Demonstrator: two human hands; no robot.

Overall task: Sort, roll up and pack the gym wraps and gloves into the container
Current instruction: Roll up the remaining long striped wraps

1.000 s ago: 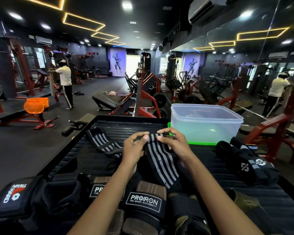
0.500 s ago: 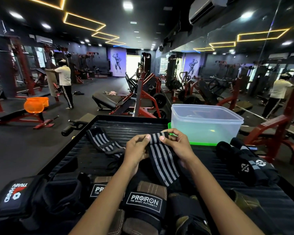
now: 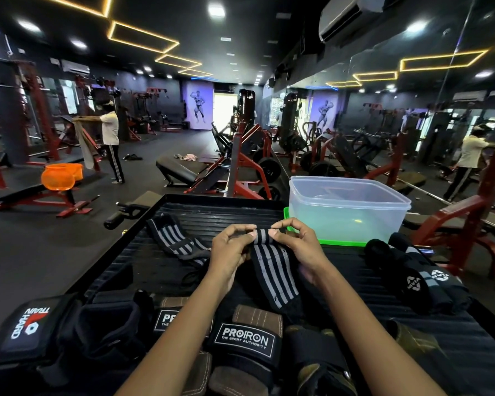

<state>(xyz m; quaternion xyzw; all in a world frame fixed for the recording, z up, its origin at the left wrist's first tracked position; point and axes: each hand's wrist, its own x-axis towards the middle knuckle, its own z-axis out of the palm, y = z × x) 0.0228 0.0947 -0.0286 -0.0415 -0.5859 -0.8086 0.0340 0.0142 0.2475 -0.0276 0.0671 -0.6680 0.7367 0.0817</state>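
A black wrap with grey stripes [image 3: 272,270] hangs between my hands over the black ribbed platform [image 3: 212,212]. My left hand [image 3: 230,252] and my right hand [image 3: 296,244] pinch its top end, which is folded into a small roll. A second striped wrap [image 3: 175,238] lies flat to the left. The clear plastic container [image 3: 346,210] stands open on a green lid behind my right hand. Black rolled wraps [image 3: 412,275] lie at the right. Gloves marked PROIRON [image 3: 243,338] and a TRAIN HARD glove [image 3: 29,327] lie at the near edge.
Red gym machines [image 3: 246,167] and a bench stand beyond the platform. A person in a white shirt [image 3: 109,138] stands far left near an orange bucket [image 3: 60,175]. A mirror wall [image 3: 412,110] runs along the right.
The top end of the striped wrap has been folded over into a small roll between my fingertips. Both hands have stayed in place above the platform.
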